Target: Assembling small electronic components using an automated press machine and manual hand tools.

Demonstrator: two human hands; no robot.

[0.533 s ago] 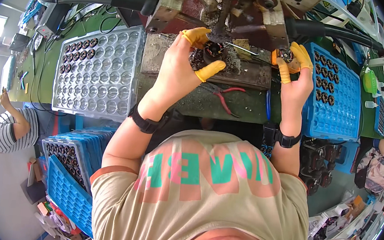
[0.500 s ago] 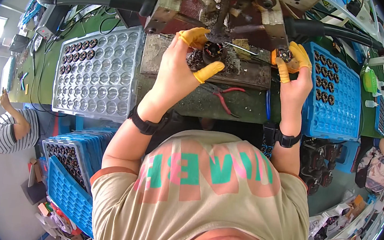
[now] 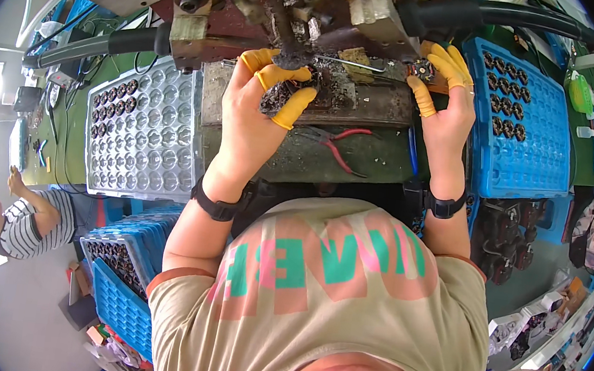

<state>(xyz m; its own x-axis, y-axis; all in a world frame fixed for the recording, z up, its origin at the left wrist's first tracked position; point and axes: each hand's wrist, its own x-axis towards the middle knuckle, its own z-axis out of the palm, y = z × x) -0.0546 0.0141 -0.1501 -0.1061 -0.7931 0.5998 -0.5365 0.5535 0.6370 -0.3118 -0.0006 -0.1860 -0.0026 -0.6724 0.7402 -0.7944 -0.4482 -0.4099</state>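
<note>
My left hand (image 3: 257, 100), with yellow finger covers, is closed round a small, dark, round motor core (image 3: 314, 79) under the machine's dark, crusted central rod (image 3: 291, 45). The fingers hide most of that core. At the right end of the worn metal block (image 3: 357, 112), my right hand (image 3: 446, 82) has thumb and fingers closed on a second small motor core (image 3: 421, 71). A thin metal rod (image 3: 351, 63) sticks out to the right beneath the machine head. Red-handled pliers (image 3: 342, 147) lie on the green bench in front of the block.
A clear tray (image 3: 147, 146) with several cores stands on the left; a blue tray (image 3: 530, 164) with more stands on the right. Thick black cables (image 3: 130, 40) flank the machine. Stacked blue trays (image 3: 123, 268) are low on the left. A person in a striped top (image 3: 40, 222) is at far left.
My left thumb and fingers have closed round the core that stood in plain sight between them. My right hand stays at its core. The whole view has tilted.
</note>
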